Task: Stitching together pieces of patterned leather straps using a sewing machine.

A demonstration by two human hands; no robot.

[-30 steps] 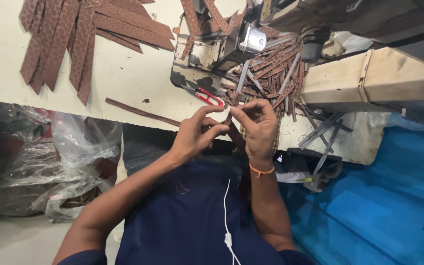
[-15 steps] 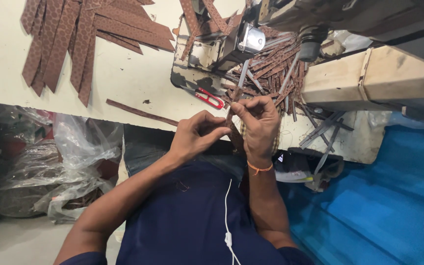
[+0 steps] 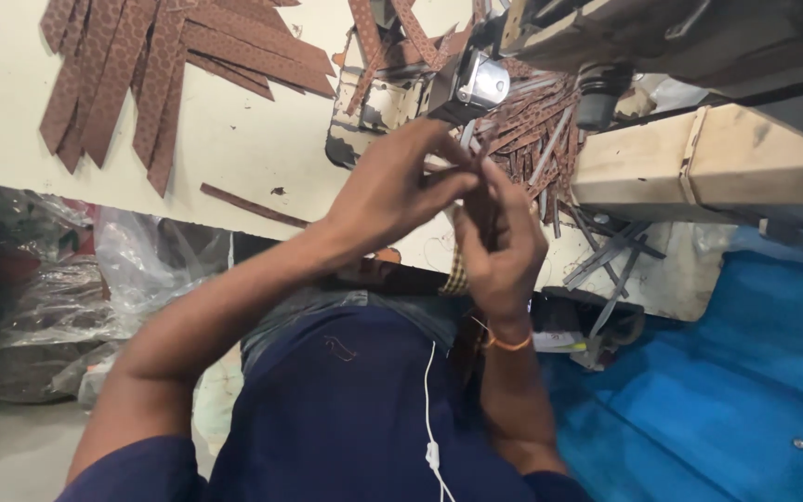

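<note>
A: Where was the strip?

B: A narrow brown strip (image 3: pixel 473 200) was pinched between both hands, raised just over the tabletop (image 3: pixel 234 139) edge, in front of the sewing machine (image 3: pixel 476 79). The left hand (image 3: pixel 401 186) came in from 8 o'clock, its grip closed on the strip's upper end. The right hand (image 3: pixel 504 246) sat at 5 o'clock of it, its grip wrapped narrow around the lower part. Most of the strip was hidden by fingers.

A: How would it handle?

B: Judged light, thin and flexible, like the patterned strips (image 3: pixel 141 74) fanned at 10 o'clock on the tabletop. It would likely bend rather than snap. The surface looked textured, so slip seemed a low risk.

A: Where to hold?

B: Near the ends, fingertips on the flat faces, so the middle remained free. A pile of strips (image 3: pixel 536 139) lay at 1 o'clock by the machine; a single strip (image 3: pixel 253 206) lay apart at 9 o'clock.
</note>
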